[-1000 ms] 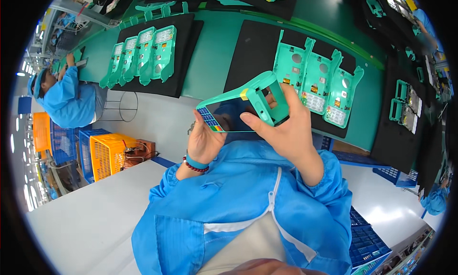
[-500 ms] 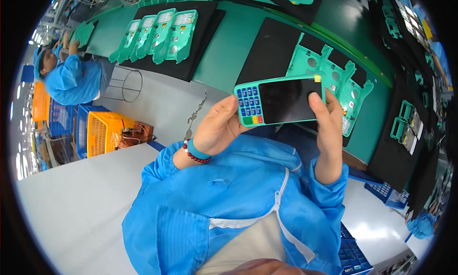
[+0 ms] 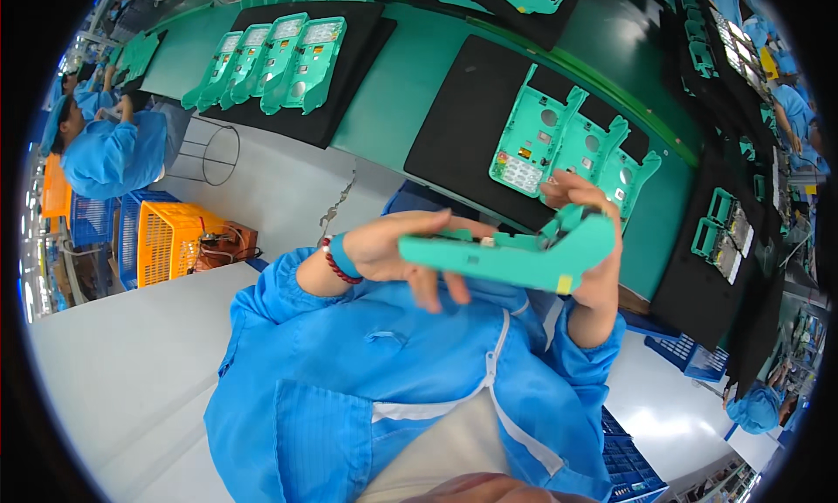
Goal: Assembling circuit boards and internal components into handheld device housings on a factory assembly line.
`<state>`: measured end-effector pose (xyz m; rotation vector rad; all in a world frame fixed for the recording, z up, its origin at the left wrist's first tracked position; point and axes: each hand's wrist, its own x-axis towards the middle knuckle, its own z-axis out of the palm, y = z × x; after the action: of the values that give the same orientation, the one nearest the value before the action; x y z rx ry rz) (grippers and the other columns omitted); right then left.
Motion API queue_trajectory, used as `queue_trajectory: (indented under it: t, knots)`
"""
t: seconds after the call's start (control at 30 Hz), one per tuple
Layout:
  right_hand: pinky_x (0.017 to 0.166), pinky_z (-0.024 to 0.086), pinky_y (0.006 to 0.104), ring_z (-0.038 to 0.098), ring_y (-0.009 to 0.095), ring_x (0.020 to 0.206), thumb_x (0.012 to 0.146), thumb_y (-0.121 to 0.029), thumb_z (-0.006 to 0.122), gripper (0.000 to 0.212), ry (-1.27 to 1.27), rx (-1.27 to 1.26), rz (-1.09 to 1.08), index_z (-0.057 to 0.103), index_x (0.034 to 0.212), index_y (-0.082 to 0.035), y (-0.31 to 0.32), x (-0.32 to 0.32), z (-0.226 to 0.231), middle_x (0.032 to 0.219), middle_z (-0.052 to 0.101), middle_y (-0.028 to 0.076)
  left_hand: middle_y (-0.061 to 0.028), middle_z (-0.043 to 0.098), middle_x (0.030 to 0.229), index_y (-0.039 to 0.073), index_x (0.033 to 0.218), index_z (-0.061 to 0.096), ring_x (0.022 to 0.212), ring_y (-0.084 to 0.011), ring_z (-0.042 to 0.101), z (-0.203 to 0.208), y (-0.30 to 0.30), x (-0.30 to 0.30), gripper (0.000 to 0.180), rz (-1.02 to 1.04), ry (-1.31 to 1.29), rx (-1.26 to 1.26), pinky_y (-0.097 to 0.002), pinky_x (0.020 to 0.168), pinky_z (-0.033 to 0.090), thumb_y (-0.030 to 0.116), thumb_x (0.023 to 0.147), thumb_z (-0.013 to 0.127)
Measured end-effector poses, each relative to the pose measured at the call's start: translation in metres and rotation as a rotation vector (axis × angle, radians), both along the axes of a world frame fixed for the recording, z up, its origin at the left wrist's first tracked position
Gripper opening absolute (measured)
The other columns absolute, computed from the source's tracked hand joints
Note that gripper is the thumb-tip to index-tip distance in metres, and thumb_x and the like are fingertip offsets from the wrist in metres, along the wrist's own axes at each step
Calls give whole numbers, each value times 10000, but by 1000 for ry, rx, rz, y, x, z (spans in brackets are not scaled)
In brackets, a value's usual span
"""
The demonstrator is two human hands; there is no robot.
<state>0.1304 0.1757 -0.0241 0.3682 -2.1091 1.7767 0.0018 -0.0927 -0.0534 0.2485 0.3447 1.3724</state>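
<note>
A green card payment terminal [image 3: 489, 260] is tilted on edge in front of my chest. Its long side faces up at me, and a yellow sticker marks the thicker right end. My right hand [image 3: 602, 272] is wrapped round that end. Behind the thinner left end is my left hand [image 3: 371, 244], its fingers spread and pointing right, some showing below the terminal's edge. Whether the left fingers touch the terminal is hard to see. From this angle the keypad and screen are hidden.
Beyond my hands, open green terminal housings [image 3: 528, 141] lie on a black mat [image 3: 445, 110] on the green bench. Several more housings [image 3: 301, 62] stand in a row at the far left. A yellow crate [image 3: 175, 246] and a co-worker in blue [image 3: 113, 154] are to the left.
The terminal has been turned from screen-up onto its edge and is lower. My left hand has loosened from its keypad end, fingers now spread; the right hand still holds the other end.
</note>
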Motion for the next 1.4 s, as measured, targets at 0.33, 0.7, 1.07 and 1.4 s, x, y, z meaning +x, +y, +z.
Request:
queue_trajectory:
  t: [0.33, 0.7, 1.07, 1.4]
  knots:
    - [1022, 449, 342, 557, 220, 1232, 767, -70, 851, 803, -427, -167, -183, 437, 1448, 24, -21, 18, 19, 1355, 558, 152, -102, 618, 1300, 5, 1495, 387, 1157, -152, 594, 27, 4, 23, 569, 435, 937, -240, -308, 982, 489, 123, 989, 618]
    - [969, 514, 408, 627, 347, 1162, 713, -9, 833, 663, -126, 355, -312, 588, 1328, -13, -57, 19, 41, 1282, 626, 191, -135, 637, 1237, 8, 1326, 527, 1106, -202, 639, -15, 2, 47, 399, 708, 1379, -324, -320, 947, 504, 38, 947, 646]
    - [997, 504, 472, 644, 360, 1142, 725, -94, 870, 686, 149, 311, -170, 543, 1317, 22, -80, 22, 43, 1220, 676, 163, -248, 578, 1343, 21, 1300, 514, 1143, -367, 656, -48, 7, 26, 507, 1001, 1546, 159, -404, 889, 599, -141, 834, 634]
    - [1093, 396, 496, 617, 387, 1179, 868, -115, 630, 487, -283, -347, 111, 549, 1329, 21, -88, 55, 36, 1306, 603, 265, -289, 591, 1316, 68, 1182, 470, 1040, -400, 694, -37, 8, -2, 464, 1114, 1874, 279, -396, 770, 602, -94, 804, 684]
